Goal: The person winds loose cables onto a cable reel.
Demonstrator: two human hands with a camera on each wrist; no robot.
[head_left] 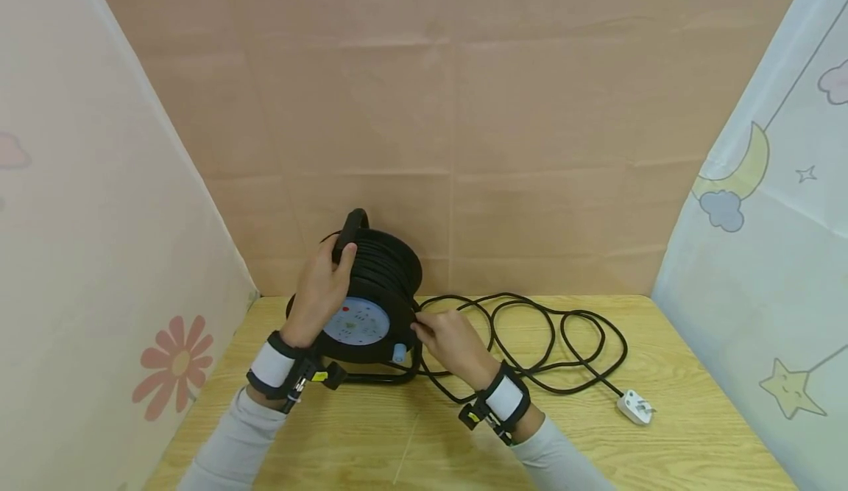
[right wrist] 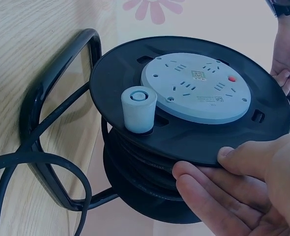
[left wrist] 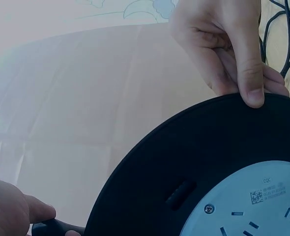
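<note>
A black cable reel (head_left: 391,259) stands on its tubular frame (head_left: 380,379) near the back of the table. My left hand (head_left: 318,292) grips the reel's top handle (head_left: 352,227). At the drum's right side, my right hand (head_left: 457,342) pinches the flange rim (right wrist: 184,152), thumb on the outer face and fingers behind it. The pale blue socket plate (right wrist: 194,93) has a red button (right wrist: 232,78). Beside it a pale blue crank knob (right wrist: 139,110) sticks out from the flange. Black cable (right wrist: 147,169) is wound on the drum.
Loose cable (head_left: 625,347) lies in several loops on the wooden table (head_left: 424,447) right of the reel, ending in a white plug (head_left: 636,407). A brown sheet (head_left: 530,145) hangs behind; patterned white sheets (head_left: 99,218) flank both sides.
</note>
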